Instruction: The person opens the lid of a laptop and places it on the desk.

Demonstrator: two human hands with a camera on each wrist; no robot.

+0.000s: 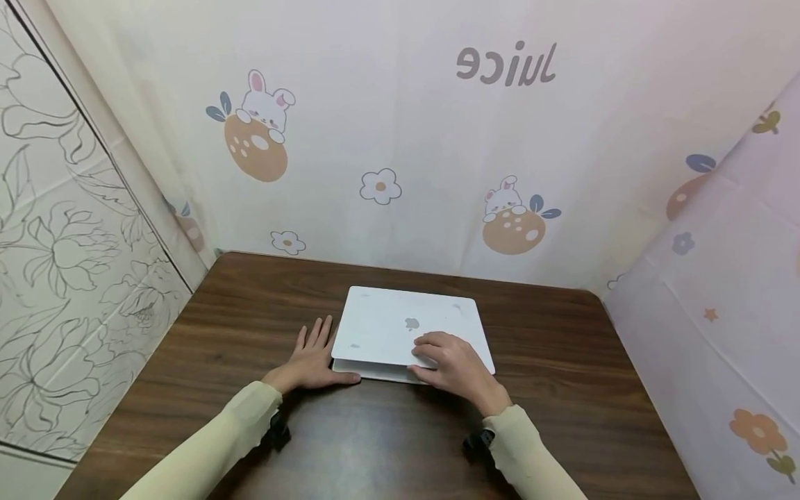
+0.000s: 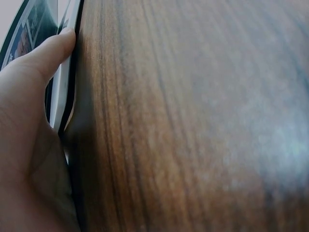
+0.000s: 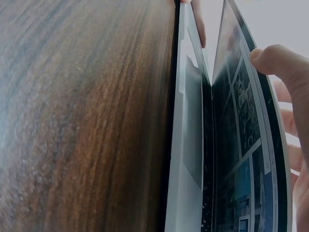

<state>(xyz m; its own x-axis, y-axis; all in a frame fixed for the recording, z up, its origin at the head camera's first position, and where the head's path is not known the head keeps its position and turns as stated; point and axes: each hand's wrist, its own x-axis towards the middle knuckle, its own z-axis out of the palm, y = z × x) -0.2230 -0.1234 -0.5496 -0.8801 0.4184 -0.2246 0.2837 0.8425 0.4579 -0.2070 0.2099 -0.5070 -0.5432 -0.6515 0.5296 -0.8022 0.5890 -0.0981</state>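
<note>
A silver laptop (image 1: 381,323) with a grey apple logo lies on the table, its lid slightly raised over the base. At the lid's front edge, my right hand (image 1: 459,368) pinches it: the thumb (image 3: 275,60) is on the lit screen side (image 3: 246,116), and the fingers lie over the outer face. My left hand (image 1: 312,364) is spread beside the laptop's left side, fingers straight on the table. Its thumb (image 2: 48,53) rests along the front left corner of the base (image 2: 61,96). The keyboard is mostly hidden under the lid.
The dark wood table (image 1: 262,292) has rounded far corners. Behind it hangs a pale curtain (image 1: 400,139) printed with rabbits and flowers. A panel with line-drawn flowers (image 1: 69,250) stands on the left, and another curtain (image 1: 719,312) borders the right side.
</note>
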